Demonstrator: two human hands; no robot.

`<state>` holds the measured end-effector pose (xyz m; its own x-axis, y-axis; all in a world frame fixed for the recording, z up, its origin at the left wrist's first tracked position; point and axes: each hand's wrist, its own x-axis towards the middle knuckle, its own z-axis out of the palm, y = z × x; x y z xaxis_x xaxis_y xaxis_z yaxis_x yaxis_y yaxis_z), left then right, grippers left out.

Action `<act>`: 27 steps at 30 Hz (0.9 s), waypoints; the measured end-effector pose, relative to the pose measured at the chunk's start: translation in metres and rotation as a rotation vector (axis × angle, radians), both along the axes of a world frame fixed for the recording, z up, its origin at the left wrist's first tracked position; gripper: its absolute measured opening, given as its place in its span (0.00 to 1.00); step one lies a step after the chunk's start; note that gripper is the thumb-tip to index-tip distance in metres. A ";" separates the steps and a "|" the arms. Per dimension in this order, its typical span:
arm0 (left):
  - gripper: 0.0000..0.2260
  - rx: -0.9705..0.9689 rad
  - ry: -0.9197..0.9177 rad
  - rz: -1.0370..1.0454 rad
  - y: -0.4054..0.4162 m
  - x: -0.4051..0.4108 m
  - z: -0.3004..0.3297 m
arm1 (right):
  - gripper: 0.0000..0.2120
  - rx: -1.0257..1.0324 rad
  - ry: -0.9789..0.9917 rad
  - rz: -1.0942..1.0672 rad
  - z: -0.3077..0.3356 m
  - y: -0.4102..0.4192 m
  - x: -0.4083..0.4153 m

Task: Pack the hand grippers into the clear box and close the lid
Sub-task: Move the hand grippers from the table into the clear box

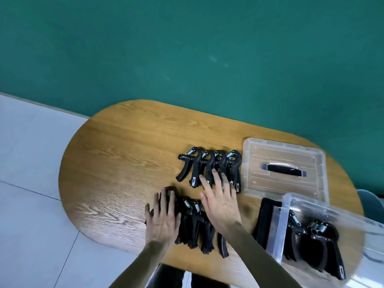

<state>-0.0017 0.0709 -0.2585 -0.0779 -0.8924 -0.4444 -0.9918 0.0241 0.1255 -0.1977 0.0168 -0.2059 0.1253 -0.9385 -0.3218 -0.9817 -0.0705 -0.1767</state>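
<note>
Several black hand grippers lie in two rows on the wooden table [116, 163]. The far row [199, 165] is in the middle. The near row [197, 227] lies closer to me. My left hand [163, 219] is spread flat over the near row's left end, fingers apart. My right hand [220, 200] hovers open between the two rows, its fingertips over the far row's handles. The clear box [282, 229] stands at the right front with some grippers [318, 244] inside. Its clear lid [253, 161] with a black handle lies flat behind it.
A black flat object [265, 217] lies against the box's left side. The table's rounded left end stands over a pale tiled floor [31, 163]. A green wall [187, 48] runs behind the table. A chair edge [367, 196] shows at the far right.
</note>
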 end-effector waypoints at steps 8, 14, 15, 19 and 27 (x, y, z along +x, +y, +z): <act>0.32 0.052 0.145 -0.010 -0.011 0.024 -0.055 | 0.28 -0.040 -0.006 0.073 -0.078 -0.063 0.051; 0.33 0.008 0.179 0.038 -0.006 0.019 -0.062 | 0.32 -0.053 0.045 -0.045 -0.102 -0.081 0.076; 0.33 0.013 0.183 0.045 -0.007 0.019 -0.063 | 0.32 -0.052 0.051 -0.064 -0.103 -0.082 0.079; 0.33 0.034 0.182 0.047 -0.014 0.020 -0.061 | 0.32 -0.064 0.007 -0.125 -0.104 -0.085 0.087; 0.34 0.011 0.157 0.014 -0.017 0.022 -0.060 | 0.43 -0.011 0.084 -0.157 -0.112 -0.092 0.098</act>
<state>0.0200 0.0539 -0.3188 -0.1351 -0.8890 -0.4376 -0.9601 0.0084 0.2794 -0.0997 -0.0748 -0.3184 -0.0501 -0.9479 -0.3145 -0.9921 0.0835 -0.0938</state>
